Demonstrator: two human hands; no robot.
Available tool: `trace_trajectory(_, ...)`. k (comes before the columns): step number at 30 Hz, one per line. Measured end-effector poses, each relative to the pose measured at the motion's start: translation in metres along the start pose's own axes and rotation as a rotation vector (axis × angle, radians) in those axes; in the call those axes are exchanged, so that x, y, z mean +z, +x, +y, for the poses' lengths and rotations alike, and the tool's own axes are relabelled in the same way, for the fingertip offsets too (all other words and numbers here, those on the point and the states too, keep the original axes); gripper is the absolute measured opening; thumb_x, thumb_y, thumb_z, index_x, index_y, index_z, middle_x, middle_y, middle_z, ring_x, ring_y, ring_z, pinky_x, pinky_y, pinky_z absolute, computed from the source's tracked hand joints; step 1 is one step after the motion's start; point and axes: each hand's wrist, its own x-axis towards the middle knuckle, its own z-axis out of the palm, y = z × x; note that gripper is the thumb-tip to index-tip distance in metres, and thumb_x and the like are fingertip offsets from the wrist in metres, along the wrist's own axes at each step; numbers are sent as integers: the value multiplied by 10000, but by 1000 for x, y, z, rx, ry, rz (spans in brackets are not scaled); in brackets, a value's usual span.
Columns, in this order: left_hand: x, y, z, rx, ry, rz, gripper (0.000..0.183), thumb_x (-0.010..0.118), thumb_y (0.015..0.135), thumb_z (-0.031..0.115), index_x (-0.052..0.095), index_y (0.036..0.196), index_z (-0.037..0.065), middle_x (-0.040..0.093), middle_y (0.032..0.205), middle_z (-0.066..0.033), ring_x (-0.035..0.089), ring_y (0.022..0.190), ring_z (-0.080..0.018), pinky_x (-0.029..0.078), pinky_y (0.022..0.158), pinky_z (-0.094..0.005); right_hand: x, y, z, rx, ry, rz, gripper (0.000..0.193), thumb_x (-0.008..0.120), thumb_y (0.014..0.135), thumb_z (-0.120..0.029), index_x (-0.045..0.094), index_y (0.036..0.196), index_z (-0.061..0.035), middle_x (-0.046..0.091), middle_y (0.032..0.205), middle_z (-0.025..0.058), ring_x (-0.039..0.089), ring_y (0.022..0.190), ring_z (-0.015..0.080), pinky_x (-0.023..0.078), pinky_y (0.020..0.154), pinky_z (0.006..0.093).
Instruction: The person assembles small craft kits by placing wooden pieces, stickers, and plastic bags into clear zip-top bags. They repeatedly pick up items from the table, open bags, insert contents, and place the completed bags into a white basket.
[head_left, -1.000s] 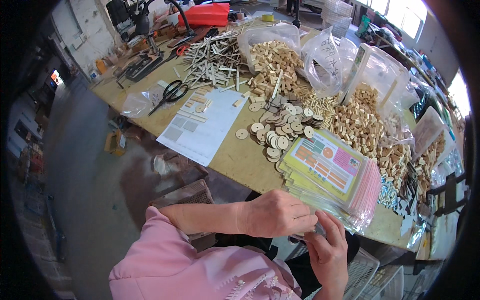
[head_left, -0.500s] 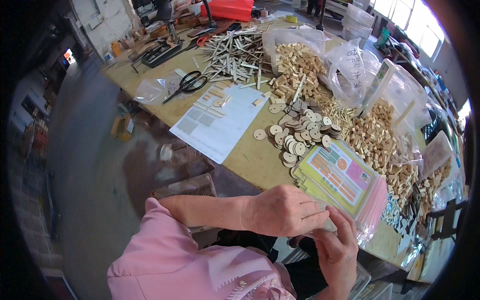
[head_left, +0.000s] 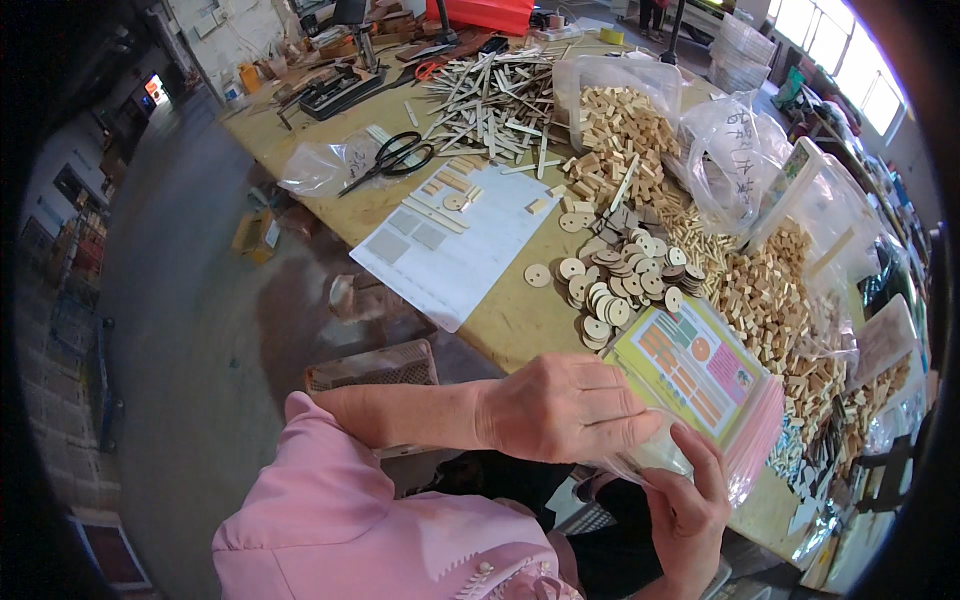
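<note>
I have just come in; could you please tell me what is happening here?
A person in a pink top is holding what looks like a clear plastic bag between the left hand and the right hand, at the table's near edge. A stack of printed cards lies beside a pile of wooden discs, with wooden blocks heaped behind. Further left, a white sheet bears small wooden parts; scissors lie near it.

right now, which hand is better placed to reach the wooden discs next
Probably the left hand: it sits nearer the wooden discs, while the right hand is lower in view and farther from them. Both hands are at the clear plastic bag, so the left would likely need to let go.
</note>
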Motion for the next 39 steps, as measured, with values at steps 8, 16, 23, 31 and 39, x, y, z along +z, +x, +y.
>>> trace_trajectory(8,-3,-13,-44,-170,91,-270,218,694,772,120,701,985,76,686,855,-37,665,738,-208,542,617,-310,5,-15,22,96,30,16,228,757,673,81,673,859,-22,642,1249,177,598,1173,406,500,951,451)
trace_trajectory(16,-3,-20,-176,-618,13,-244,115,684,892,86,710,988,29,719,901,-114,687,773,-221,548,689,-329,-1,-21,23,142,47,69,241,770,673,60,691,872,-51,654,1243,146,606,1158,387,516,930,440)
trace_trajectory(23,29,-17,-276,-511,213,-429,402,653,829,37,613,1227,82,622,1184,-115,625,1086,-297,516,947,-385,2,-20,22,102,44,74,236,776,685,34,699,891,-50,649,1250,153,615,1141,394,524,917,444)
trace_trajectory(31,54,-28,-305,-524,284,-435,358,716,777,82,595,1114,93,601,1062,-105,602,1044,-304,501,926,-409,-1,-20,26,124,25,62,218,778,694,20,694,883,-47,650,1243,158,617,1144,386,528,910,440)
trace_trajectory(39,50,-32,-304,-487,322,-467,301,712,799,139,616,1078,80,635,1068,-94,601,1060,-314,499,921,-435,7,-14,25,105,3,57,244,770,676,63,690,881,-43,653,1231,158,616,1141,382,518,922,441)
